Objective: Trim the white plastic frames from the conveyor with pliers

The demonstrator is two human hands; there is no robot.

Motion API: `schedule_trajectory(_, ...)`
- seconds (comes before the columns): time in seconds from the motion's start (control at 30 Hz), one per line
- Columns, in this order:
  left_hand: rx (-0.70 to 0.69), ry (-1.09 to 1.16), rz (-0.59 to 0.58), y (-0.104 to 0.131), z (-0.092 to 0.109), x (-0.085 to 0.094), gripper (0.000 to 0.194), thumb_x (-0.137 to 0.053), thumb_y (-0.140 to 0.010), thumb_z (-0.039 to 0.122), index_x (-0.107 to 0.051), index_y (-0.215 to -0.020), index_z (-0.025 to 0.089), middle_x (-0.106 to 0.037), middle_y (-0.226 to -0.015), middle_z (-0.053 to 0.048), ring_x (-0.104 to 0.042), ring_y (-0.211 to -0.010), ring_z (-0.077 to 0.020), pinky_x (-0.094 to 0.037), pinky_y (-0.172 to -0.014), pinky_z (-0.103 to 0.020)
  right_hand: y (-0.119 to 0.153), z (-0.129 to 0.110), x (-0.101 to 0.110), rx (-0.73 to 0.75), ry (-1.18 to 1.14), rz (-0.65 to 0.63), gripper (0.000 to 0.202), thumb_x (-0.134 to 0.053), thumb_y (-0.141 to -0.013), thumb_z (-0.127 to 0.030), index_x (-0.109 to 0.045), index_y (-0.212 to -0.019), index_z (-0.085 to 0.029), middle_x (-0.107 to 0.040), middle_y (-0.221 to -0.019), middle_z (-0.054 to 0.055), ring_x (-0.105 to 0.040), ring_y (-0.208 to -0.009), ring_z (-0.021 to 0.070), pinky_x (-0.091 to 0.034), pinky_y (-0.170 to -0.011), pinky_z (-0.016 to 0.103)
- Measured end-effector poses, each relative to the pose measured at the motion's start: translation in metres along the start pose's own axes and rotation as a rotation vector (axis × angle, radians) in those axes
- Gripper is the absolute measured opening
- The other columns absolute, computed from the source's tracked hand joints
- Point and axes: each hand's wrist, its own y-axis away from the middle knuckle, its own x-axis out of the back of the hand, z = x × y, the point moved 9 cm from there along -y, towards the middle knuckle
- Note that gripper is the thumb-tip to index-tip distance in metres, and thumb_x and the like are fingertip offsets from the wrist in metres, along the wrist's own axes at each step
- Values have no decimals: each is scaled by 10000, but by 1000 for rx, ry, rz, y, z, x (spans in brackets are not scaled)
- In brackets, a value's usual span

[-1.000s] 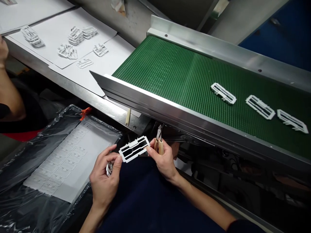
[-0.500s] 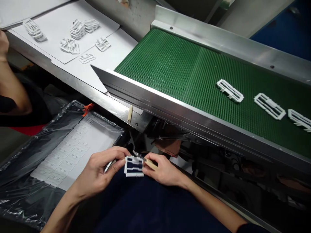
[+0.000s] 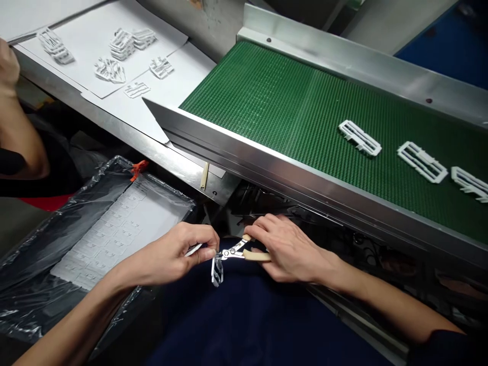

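My left hand (image 3: 186,253) pinches a white plastic frame (image 3: 217,272), which hangs tilted below the fingertips, seen nearly edge-on. Part of a white piece also shows behind the left fingers; how it joins the frame is hidden. My right hand (image 3: 290,250) is closed around a pair of nippers (image 3: 239,250) with cream handles. The handles are spread, and the jaws reach the top of the frame at my left fingertips. Whether the blades touch the plastic is too small to tell.
A green conveyor belt (image 3: 282,101) carries several white frames (image 3: 360,138). White frames are stacked (image 3: 122,44) on the papered table. A tray lined with clear plastic (image 3: 34,244) holds rows of flat pieces (image 3: 110,239). Another person's arm (image 3: 19,127) is at left.
My right hand has drawn right and now spreads the nippers' handles, with the jaws turned toward the frame. The left hand has turned the frame from face-on to nearly edge-on.
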Motion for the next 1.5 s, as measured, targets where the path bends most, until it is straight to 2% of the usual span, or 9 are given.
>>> schedule_trajectory(0.2, 17, -54, -19, -2, 2, -2, 125, -456, -850, 140, -557, -795, 188, -569, -756, 29, -480, -678, -130, -352, -605, -243, -1, -6, 6, 13, 65, -65, 348, -469, -699, -213, -512, -1043, -186, -507, -889, 50, -426, -791, 186, -332, -736, 341)
schedule_trajectory(0.5, 7, -124, -51, -5, 9, -10, 136, -446, -844, 156, -507, -728, 191, -512, -674, 44, -439, -621, -121, -311, -556, -246, 3, -23, 25, 87, 278, -85, 119, -475, -707, -228, -486, -815, -181, -502, -767, 32, -455, -697, 170, -291, -646, 324)
schedule_trajectory(0.73, 42, -63, -6, -6, 3, -12, 191, -441, -884, 255, -488, -713, 186, -461, -636, 45, -399, -588, -118, -295, -534, -248, 2, -23, 19, 78, 295, -113, 77, -462, -721, -226, -497, -781, -193, -556, -665, 15, -458, -502, 136, -168, -465, 274)
schedule_trajectory(0.87, 63, 183, 117, -3, -13, -17, 208, -439, -898, 382, -531, -875, 197, -507, -740, 21, -436, -659, -138, -333, -582, -249, 3, 3, 7, -82, 116, -145, 43, -478, -734, -253, -499, -737, -216, -582, -619, -17, -460, -466, 118, -187, -449, 249)
schedule_trajectory(1.0, 74, 595, 141, -8, -42, -47, 404, -655, -763, 404, -522, -1097, 221, -537, -829, 5, -460, -703, -145, -367, -605, -238, 16, 49, -17, -349, -3, -141, 228, -432, -830, -416, -558, -785, -231, -624, -665, 5, -540, -540, 147, -247, -470, 241)
schedule_trajectory(1.07, 95, 724, 226, -14, -58, -56, 398, -640, -777, 412, -545, -1108, 213, -582, -893, -23, -491, -733, -149, -383, -622, -232, 22, 61, -23, -403, 9, -83, 257, -435, -833, -444, -575, -873, -233, -650, -778, 30, -578, -631, 173, -283, -499, 243)
schedule_trajectory(1.2, 130, 995, 379, -24, -77, -61, 426, -467, -863, 504, -605, -1095, 175, -613, -844, -42, -483, -591, -104, -374, -520, -201, 21, 55, -20, -322, 26, 39, 266, -455, -829, -362, -540, -1040, -223, -623, -886, 49, -578, -775, 186, -350, -604, 252)
schedule_trajectory(1.33, 177, 1164, 335, -28, -72, -62, 524, -469, -836, 572, -619, -1120, 158, -642, -857, -78, -579, -689, -155, -456, -598, -222, 11, 42, -7, -253, 96, 78, 267, -452, -822, -349, -530, -1038, -212, -586, -887, 55, -543, -793, 192, -354, -640, 273)
schedule_trajectory(1.5, 181, 1151, 288, -25, -63, -57, 544, -508, -813, 574, -617, -1132, 147, -645, -855, -91, -580, -667, -157, -456, -563, -222, 3, 33, -1, -169, 184, 35, 239, -438, -810, -291, -523, -1008, -189, -574, -868, 59, -535, -758, 190, -350, -659, 295)
